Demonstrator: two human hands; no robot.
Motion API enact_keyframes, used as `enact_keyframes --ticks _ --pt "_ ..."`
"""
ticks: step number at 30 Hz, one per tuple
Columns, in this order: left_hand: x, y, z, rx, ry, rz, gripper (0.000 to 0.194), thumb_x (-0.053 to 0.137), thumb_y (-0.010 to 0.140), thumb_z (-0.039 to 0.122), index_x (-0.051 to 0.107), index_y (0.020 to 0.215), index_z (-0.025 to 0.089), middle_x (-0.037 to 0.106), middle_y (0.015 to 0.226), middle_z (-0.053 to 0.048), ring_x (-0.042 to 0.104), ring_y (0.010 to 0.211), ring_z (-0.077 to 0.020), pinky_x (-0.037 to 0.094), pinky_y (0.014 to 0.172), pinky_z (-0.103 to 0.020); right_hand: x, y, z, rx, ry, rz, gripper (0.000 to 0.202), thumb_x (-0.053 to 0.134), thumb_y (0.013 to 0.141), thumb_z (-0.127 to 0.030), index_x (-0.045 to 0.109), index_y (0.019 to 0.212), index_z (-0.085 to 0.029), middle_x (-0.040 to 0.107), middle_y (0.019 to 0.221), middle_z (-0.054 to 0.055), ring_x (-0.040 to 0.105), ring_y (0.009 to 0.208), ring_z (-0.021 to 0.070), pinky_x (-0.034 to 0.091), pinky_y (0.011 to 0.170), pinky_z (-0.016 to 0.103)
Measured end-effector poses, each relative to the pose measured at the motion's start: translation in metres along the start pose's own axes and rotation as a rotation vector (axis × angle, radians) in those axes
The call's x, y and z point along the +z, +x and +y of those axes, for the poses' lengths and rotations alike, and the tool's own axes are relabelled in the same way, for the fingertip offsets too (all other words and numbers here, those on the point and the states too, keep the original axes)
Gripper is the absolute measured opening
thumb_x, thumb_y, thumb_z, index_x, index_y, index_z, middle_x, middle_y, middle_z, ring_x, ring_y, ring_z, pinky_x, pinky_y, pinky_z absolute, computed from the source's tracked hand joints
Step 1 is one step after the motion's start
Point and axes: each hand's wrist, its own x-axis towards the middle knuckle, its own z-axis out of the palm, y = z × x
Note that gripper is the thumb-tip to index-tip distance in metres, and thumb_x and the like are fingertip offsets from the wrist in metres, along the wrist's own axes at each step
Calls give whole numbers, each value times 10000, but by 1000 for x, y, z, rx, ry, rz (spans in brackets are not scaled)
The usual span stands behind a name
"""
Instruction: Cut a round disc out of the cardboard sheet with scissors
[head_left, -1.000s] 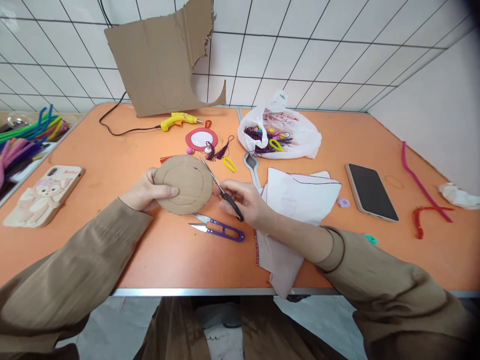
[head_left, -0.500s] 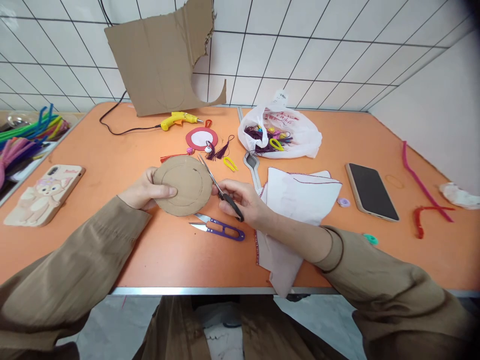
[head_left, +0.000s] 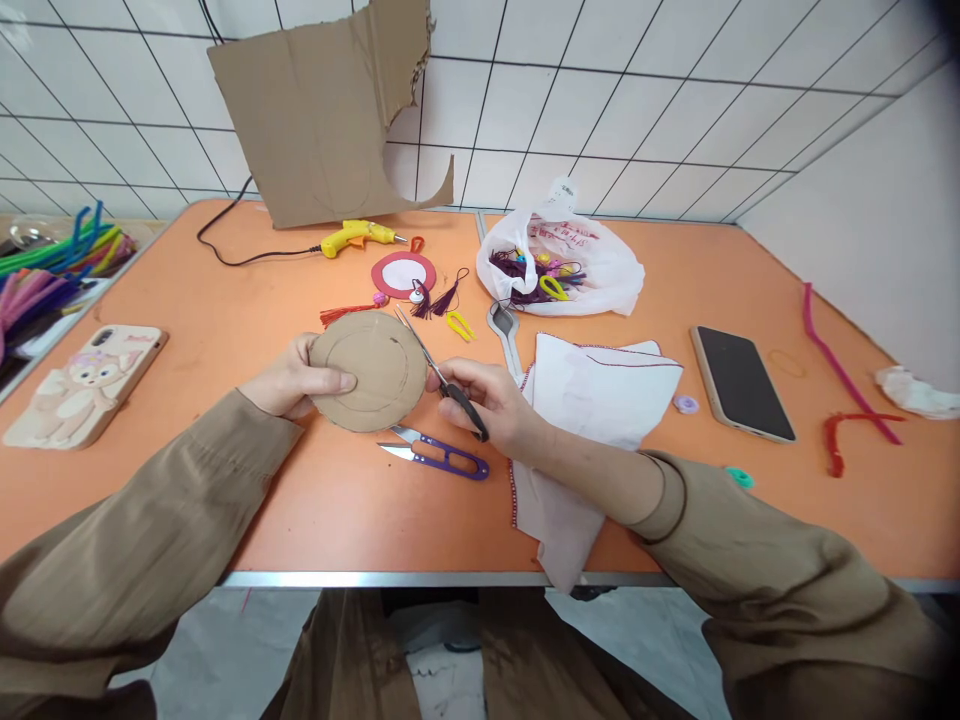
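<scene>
Cardboard disc [head_left: 367,371] has shifted slightly toward the near edge, baring more of the red tassel [head_left: 349,313] beyond; it is held over the counter [head_left: 300,520], left hand [head_left: 289,380] pinching its left side, thumb on top; right hand [head_left: 486,397], curled round the handles of the scissors [head_left: 465,408], is just beside the right rim; their long axis slants forward and leftward along that rim; contact, I cannot tell; purple snips [head_left: 459,461] lie nearer.

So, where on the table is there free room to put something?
Bare: between white bag and pink strip; between purple snips and the table's front edge. Crowded: between glue gun and cardboard disc, with tassels and red-rimmed circle.
</scene>
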Motion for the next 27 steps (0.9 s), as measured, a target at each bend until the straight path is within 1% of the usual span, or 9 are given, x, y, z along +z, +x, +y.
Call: enact_keyframes --ticks 7,10,13,17,20,23,25,27 --pt "-3 1 1 13 25 -16 311 855 501 175 798 806 170 772 748 -91 720 657 -267 602 578 -327 2 1 2 -9 -48 18 153 581 766 -312 557 836 -178 328 524 -89 293 481 71 268 493 229" --pt "-4 2 1 11 26 -23 300 862 500 179 801 794 171 769 734 -87 720 653 -253 599 566 -299 4 3 5 -9 -70 33 199 615 748 -319 578 874 -168 378 543 -79 341 496 77 300 504 233" --pt "-5 3 0 10 9 -23 317 861 505 182 803 817 173 772 747 -90 726 670 -256 604 581 -301 5 5 9 1 -4 69 269 644 731 -326 590 939 -164 442 611 -56 396 536 87 340 527 243" --pt "-5 3 -4 -6 -15 -20 348 857 491 164 799 834 166 776 767 -95 729 688 -277 609 596 -327 3 6 10 -9 134 107 316 633 763 -347 569 1017 -169 479 667 -42 480 575 100 423 600 277" --pt "-4 3 -7 -25 -24 -26 352 844 497 155 794 845 161 778 781 -103 730 703 -299 608 619 -362 -1 6 7 -73 192 103 347 667 767 -406 553 1005 -182 512 735 -16 546 666 119 469 673 296" --pt "-3 3 -10 -35 -45 -41 341 825 494 147 789 833 161 779 781 -96 726 693 -294 601 637 -373 -3 7 7 -79 281 65 422 691 757 -508 543 990 -190 529 785 -1 554 690 119 484 675 289" --pt "-3 4 -10 -1 -101 -3 339 808 483 159 782 821 174 775 755 -70 715 650 -267 595 607 -350 -4 8 8 -55 344 30 486 680 755 -576 545 1008 -185 549 795 8 558 682 121 483 653 281" --pt "-4 3 -9 63 -171 55 400 784 491 197 771 891 197 768 732 -39 707 639 -250 588 589 -336 -4 9 11 -35 410 -15 543 654 758 -628 547 1036 -174 579 827 33 583 712 137 470 622 268"
